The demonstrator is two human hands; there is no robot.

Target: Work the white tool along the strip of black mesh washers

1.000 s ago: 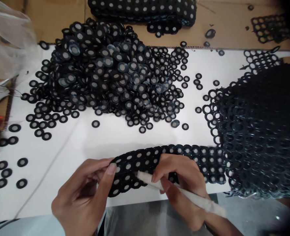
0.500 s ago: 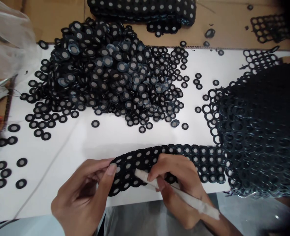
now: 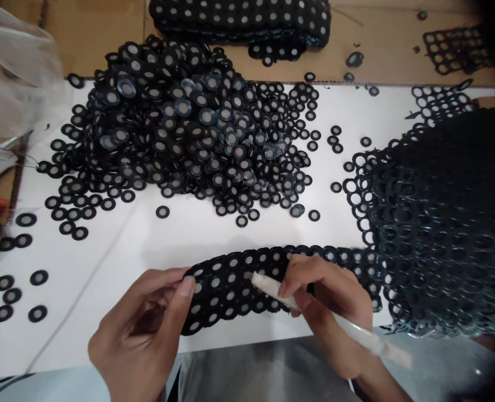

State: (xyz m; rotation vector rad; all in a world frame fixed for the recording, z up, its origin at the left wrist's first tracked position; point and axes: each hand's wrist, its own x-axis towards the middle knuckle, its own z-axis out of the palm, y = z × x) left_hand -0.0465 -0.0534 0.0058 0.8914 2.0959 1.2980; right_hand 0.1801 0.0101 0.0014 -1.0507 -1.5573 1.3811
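My left hand (image 3: 142,329) pinches the left end of a black strip (image 3: 222,282) made of joined rings with pale round centres, thumb on top. The strip runs right, lifted and slightly curved at its left end. In my right hand (image 3: 327,312) is a slim pen-like tool (image 3: 272,290), its shaft wrapped in whitish tape. The tool's tip is over the strip's second row from the top; whether it touches I cannot tell. The strip's right end reaches a big dark pile of ring sheets (image 3: 436,234).
A heap of loose black rings (image 3: 189,128) covers the back of the white board (image 3: 138,245). Several single rings (image 3: 13,296) lie at the left. Behind are a stack of ring strips (image 3: 239,19) and an empty lattice sheet (image 3: 455,50). A clear plastic bag (image 3: 21,72) stands far left.
My right hand and the tool have moved right along the strip, and the tip now sits over a different spot. My left hand keeps its pinch, almost in place.
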